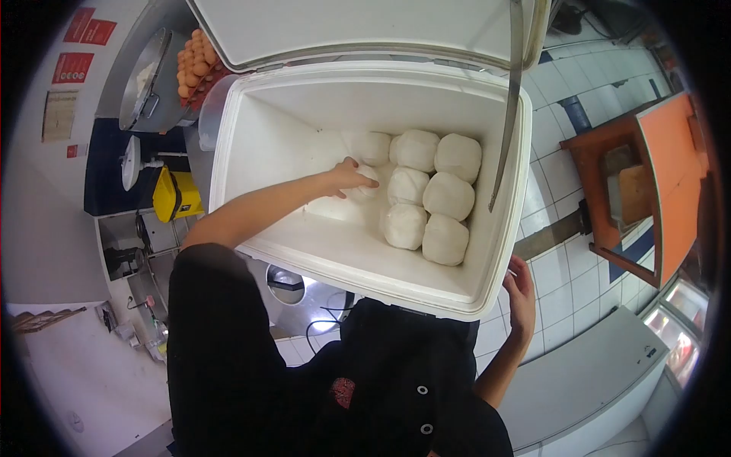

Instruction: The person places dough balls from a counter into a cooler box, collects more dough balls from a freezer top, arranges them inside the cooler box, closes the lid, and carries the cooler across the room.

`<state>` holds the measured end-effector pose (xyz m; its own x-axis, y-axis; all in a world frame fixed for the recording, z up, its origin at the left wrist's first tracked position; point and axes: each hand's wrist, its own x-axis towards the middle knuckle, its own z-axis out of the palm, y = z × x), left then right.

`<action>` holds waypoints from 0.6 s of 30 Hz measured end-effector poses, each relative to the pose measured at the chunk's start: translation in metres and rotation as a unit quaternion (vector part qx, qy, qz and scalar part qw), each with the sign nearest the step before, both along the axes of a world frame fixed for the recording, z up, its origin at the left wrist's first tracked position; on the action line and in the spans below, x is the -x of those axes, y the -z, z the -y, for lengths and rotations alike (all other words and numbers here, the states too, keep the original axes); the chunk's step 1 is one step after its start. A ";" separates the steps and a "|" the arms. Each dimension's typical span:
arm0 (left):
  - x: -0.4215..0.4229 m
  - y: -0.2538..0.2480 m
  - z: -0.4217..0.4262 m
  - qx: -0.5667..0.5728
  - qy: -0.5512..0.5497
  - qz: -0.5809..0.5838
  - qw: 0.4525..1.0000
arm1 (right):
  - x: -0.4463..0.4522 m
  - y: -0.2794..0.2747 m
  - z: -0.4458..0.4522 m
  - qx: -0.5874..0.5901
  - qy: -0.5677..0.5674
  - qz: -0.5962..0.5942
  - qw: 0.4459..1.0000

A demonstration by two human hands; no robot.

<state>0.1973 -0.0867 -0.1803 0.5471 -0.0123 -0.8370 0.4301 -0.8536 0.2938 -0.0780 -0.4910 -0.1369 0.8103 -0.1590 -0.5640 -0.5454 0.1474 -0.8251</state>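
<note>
A large white cooler box (365, 288) stands in front of me with its lid (365, 29) raised. Inside, white balls of dough (449, 196) sit packed in rows toward the right end. My left hand (349, 179) reaches in and has its fingers around a dough ball (367, 186) at the left of the group, partly hidden by the hand. Another ball (375, 148) lies just behind it. Outside the box, my right hand (521, 293) is beside the front right corner, fingers extended and nothing visible in them; whether it touches the wall I cannot tell.
A metal strap (509, 114) hangs from the lid over the box's right side. Eggs (196, 65) on trays and a big metal pot (154, 91) are at the back left. An orange cabinet (670, 175) and a white chest freezer (579, 381) stand to the right.
</note>
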 end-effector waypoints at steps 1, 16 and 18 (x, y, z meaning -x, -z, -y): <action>0.006 0.010 0.010 -0.002 -0.039 0.035 0.999 | -0.001 -0.003 0.001 0.004 0.001 0.000 1.000; 0.001 -0.107 0.056 0.218 0.128 0.335 0.908 | -0.002 0.011 0.002 0.012 0.001 -0.019 1.000; 0.008 -0.099 0.090 0.252 0.151 0.341 0.893 | -0.004 0.013 0.001 0.001 0.002 -0.003 1.000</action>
